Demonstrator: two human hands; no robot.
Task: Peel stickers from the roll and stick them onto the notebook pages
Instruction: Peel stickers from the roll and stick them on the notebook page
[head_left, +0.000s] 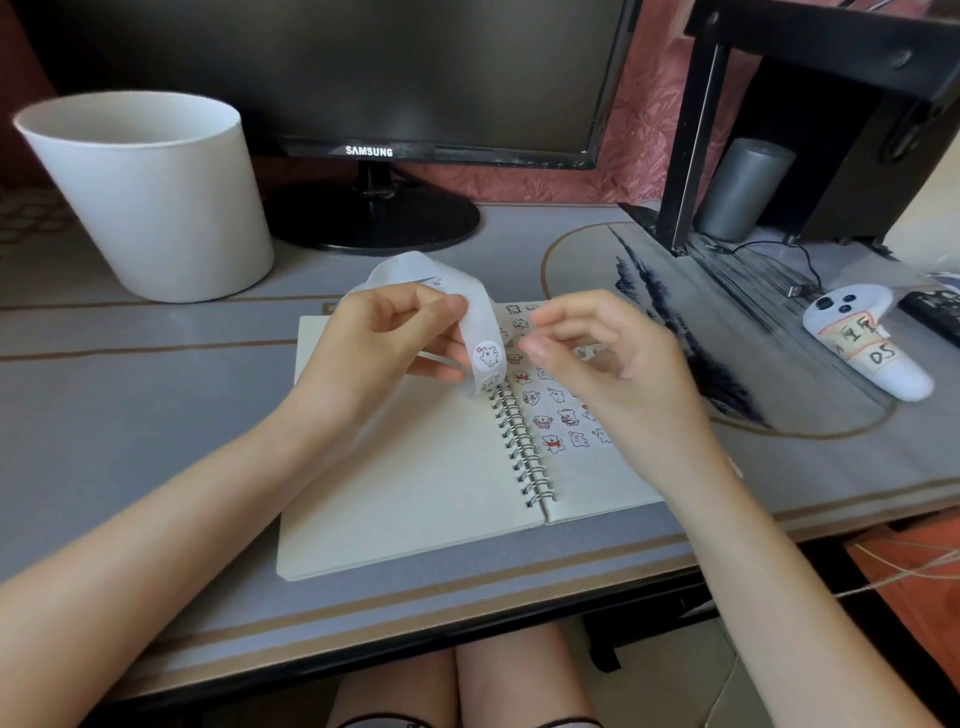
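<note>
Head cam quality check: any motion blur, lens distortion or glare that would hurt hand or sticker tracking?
Head view: the right hand is smeared by motion at its fingertips. The left hand and the sticker strip it pinches are sharp, and the sticker drawing is readable. Head view: wide-angle warp tilts the white bin. Head view: soft light, no glare on the monitor.

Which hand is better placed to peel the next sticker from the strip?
The right hand: it looks empty, and its fingertips are close beside the round sticker. The left hand grips the strip, so it would better just hold it steady.
</note>
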